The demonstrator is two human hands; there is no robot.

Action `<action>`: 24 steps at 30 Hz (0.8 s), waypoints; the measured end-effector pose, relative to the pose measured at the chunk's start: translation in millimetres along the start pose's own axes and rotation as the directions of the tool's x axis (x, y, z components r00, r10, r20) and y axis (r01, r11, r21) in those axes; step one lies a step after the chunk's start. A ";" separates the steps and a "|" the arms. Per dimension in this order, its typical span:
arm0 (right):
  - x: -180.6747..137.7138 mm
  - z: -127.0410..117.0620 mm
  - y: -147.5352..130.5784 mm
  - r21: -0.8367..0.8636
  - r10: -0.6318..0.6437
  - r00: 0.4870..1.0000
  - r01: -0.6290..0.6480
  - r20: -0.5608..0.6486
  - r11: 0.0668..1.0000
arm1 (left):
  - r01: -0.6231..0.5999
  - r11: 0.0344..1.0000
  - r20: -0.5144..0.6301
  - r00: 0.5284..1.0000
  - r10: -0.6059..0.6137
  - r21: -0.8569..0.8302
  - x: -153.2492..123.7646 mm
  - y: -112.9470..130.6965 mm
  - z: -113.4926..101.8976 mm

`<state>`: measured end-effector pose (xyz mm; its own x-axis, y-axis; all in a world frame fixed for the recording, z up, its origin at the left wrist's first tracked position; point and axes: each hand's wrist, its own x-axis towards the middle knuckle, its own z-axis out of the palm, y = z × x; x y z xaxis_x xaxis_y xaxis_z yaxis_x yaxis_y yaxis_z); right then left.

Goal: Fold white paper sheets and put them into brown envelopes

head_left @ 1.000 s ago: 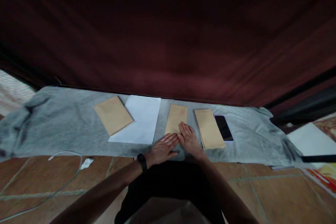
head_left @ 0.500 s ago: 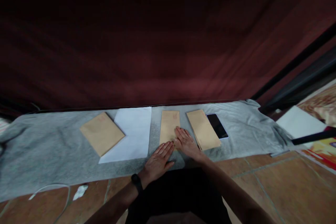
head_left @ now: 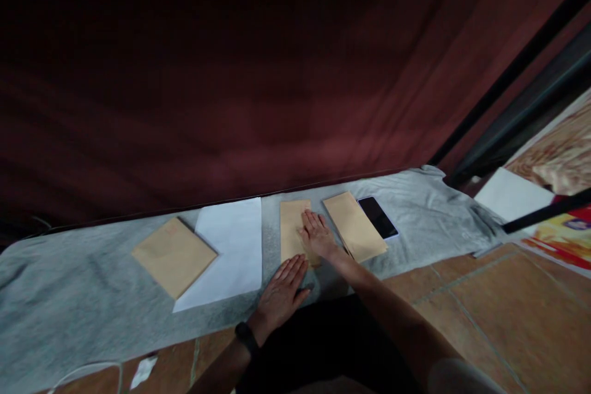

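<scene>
A brown paper envelope (head_left: 292, 231) lies flat on the grey cloth in front of me. My left hand (head_left: 282, 289) rests on its near end, palm down with the fingers stretched out. Higher up, my right hand (head_left: 317, 234) lies flat on the envelope's right side, fingers extended, covering part of it. Just to the right is a small stack of brown envelopes (head_left: 355, 228). On the left, another pile of brown envelopes (head_left: 174, 255) overlaps a sheet of white paper (head_left: 237, 252).
A phone (head_left: 378, 217) with a dark screen lies beside the right-hand stack. The grey cloth (head_left: 92, 283) stretches below a dark red curtain (head_left: 277, 104). A white cable (head_left: 87, 369) and a crumpled tissue (head_left: 144, 371) are on the tiled floor. Black bars (head_left: 549, 212) cross at the right.
My right hand has slid up along the envelope, away from me. My left hand stays at the near end. The whole view has tilted a little.
</scene>
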<state>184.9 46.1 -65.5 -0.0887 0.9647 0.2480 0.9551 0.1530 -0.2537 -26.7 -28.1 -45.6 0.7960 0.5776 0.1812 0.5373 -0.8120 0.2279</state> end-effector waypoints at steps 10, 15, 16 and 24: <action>-98.5 -25.3 -8.7 0.071 -0.262 0.963 0.257 0.065 0.964 | 0.043 0.992 -0.052 0.997 -0.049 -0.119 2.4 -2.1 -3.6; -109.7 -31.0 -10.6 0.066 -0.281 0.958 0.277 0.063 0.959 | 0.135 0.981 -0.086 0.985 -0.148 -0.138 33.9 -13.0 1.5; -109.5 -30.9 -10.8 0.068 -0.277 0.959 0.273 0.059 0.959 | 0.141 0.983 -0.077 0.986 -0.151 -0.117 44.8 -16.2 4.2; -107.6 -30.1 -11.9 0.102 -0.244 0.970 0.241 0.016 0.965 | 0.192 0.981 -0.034 0.981 -0.192 0.004 130.9 -46.3 22.5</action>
<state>191.6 -66.0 -61.0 -0.3234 0.9017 0.2870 0.8716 0.4019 -0.2805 58.9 83.2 -54.0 0.6678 0.7254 0.1667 0.6815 -0.6860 0.2550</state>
